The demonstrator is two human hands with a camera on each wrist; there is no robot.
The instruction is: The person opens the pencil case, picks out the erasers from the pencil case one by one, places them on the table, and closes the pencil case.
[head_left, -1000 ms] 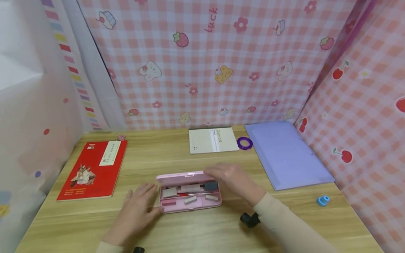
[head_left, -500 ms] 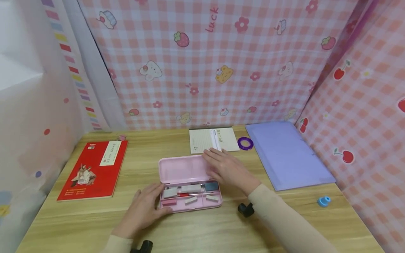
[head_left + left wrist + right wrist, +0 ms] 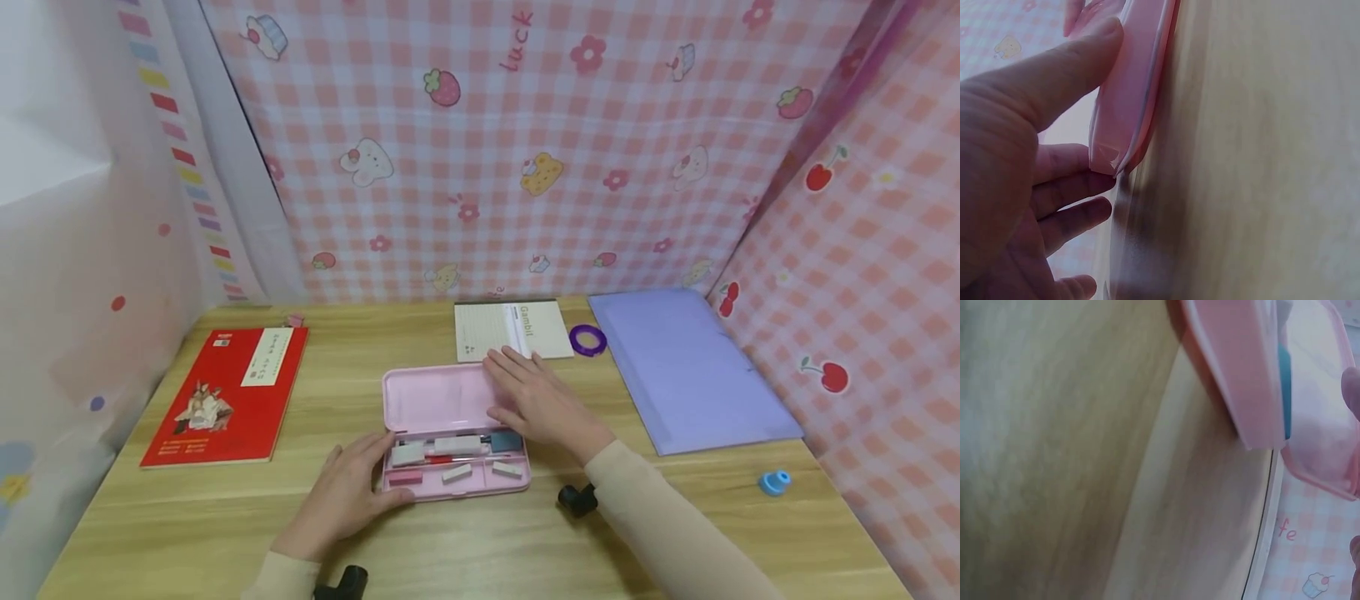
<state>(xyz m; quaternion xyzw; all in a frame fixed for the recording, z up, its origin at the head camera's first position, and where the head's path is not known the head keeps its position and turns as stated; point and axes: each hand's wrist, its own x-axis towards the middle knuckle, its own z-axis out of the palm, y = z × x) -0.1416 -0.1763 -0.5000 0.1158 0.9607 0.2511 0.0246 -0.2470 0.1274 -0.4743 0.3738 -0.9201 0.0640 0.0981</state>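
Note:
A pink pencil case point(image 3: 457, 397) lies on the table with its lid raised and leaning back. Inside are a teal block point(image 3: 506, 442), white eraser-like blocks point(image 3: 457, 473), a small pink block point(image 3: 406, 478) and a red pen-like stick point(image 3: 442, 459). My left hand point(image 3: 347, 492) holds the case's left end, thumb along the front wall and fingers around the side, as the left wrist view shows. With fingers outstretched, my right hand point(image 3: 536, 404) rests at the lid's right end, thumb tip on its inner side. That hand covers the lid's right corner.
Behind the case lie a notepad point(image 3: 483, 329) and a purple tape roll point(image 3: 588, 340). A red book point(image 3: 225, 396) is on the left, a lilac folder point(image 3: 697, 375) on the right. Near the right edge stands a small blue piece point(image 3: 775, 482). Patterned cloth encloses the table.
The lid has swung up and back from nearly lowered to wide open, my right hand moving back with it. My left hand has shifted right, its thumb farther along the front edge.

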